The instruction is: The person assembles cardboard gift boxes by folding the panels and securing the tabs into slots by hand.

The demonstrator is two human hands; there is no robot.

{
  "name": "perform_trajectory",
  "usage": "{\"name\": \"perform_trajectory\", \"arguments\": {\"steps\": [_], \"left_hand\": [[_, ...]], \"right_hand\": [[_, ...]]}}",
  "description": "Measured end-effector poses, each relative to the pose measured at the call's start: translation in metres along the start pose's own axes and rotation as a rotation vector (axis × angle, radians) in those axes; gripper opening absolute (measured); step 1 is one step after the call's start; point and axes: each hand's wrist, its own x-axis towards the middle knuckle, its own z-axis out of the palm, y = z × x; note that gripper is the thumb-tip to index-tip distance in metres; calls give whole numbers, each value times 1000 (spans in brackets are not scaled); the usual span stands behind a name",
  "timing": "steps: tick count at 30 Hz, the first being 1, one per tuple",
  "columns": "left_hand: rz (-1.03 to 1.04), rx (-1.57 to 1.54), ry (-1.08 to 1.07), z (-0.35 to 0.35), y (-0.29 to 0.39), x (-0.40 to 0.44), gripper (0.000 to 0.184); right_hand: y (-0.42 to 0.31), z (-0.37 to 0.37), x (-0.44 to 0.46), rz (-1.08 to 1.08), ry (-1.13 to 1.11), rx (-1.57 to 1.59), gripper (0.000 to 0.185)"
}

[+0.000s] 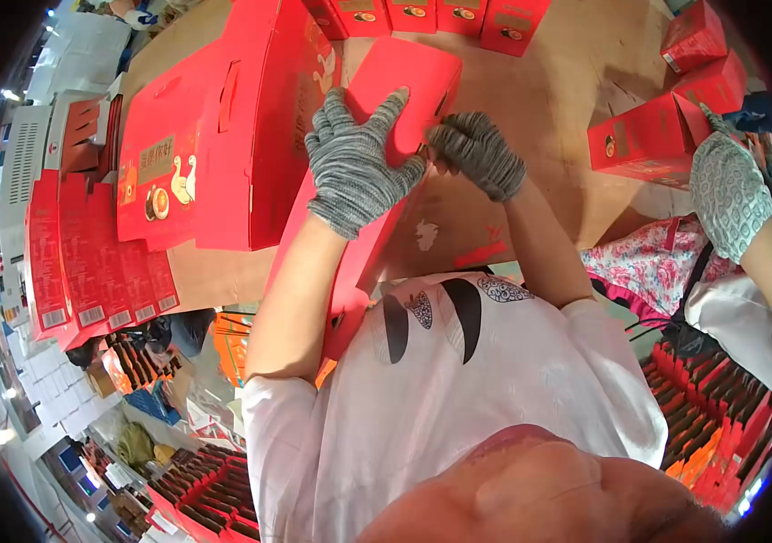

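Observation:
Both my hands wear grey knitted gloves with bare fingertips. My left hand [356, 161] lies with spread fingers on a long red box [404, 77], pressing on its upper face. At the right side of that box is my right hand [479, 156], its fingers curled together near the edge; what they hold, if anything, is hidden. The red box slants from the upper middle down toward my body. Directly left of it stand large red gift boxes [246, 136] with gold print and pictures of geese.
Small red boxes [415, 16] line the far edge of the brown table [539, 109]. Flat red cartons [87, 244] are stacked at the left. On the right, another person's patterned sleeve [734, 195] reaches toward red boxes [644, 140]. Crates of red packaging [209, 493] stand below.

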Motion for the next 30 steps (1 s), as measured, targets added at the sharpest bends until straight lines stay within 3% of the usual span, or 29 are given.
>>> {"name": "perform_trajectory", "arguments": {"steps": [3, 7, 10, 16, 18, 19, 21, 22, 24, 25, 27, 28, 30], "left_hand": [[8, 6, -17, 4, -2, 3, 75], [-16, 53, -10, 4, 6, 5, 75], [-58, 106, 12, 6, 11, 4, 72], [-63, 168, -4, 1, 17, 4, 70], [-97, 132, 55, 3, 21, 5, 67], [-107, 133, 50, 5, 20, 4, 67], [-91, 165, 69, 7, 18, 6, 63], [-95, 170, 67, 6, 18, 6, 63], [-83, 212, 14, 5, 19, 7, 57], [-88, 216, 9, 6, 19, 6, 57], [-78, 216, 17, 7, 16, 6, 56], [-80, 221, 13, 8, 16, 6, 56], [-73, 238, 45, 10, 16, 6, 56]], "right_hand": [[-3, 3, 3, 100, 15, 249, 36], [5, 6, 10, 135, 29, 311, 34], [10, 19, 9, 141, 164, 407, 30], [5, -20, -6, 89, -255, 541, 25], [4, -35, 0, -338, -96, 21, 34], [-3, -41, 5, -333, -104, 25, 34], [-30, -55, 18, -850, 83, -1191, 53], [-37, -56, 26, -852, 82, -1185, 53], [-50, -48, 43, -837, -119, -1346, 80], [-61, -42, 50, -839, -122, -1339, 80], [-82, -29, 66, -761, -311, -1567, 98], [-83, -29, 82, -693, -469, -1538, 107], [-87, -24, 95, -642, -605, -1500, 107]]}}
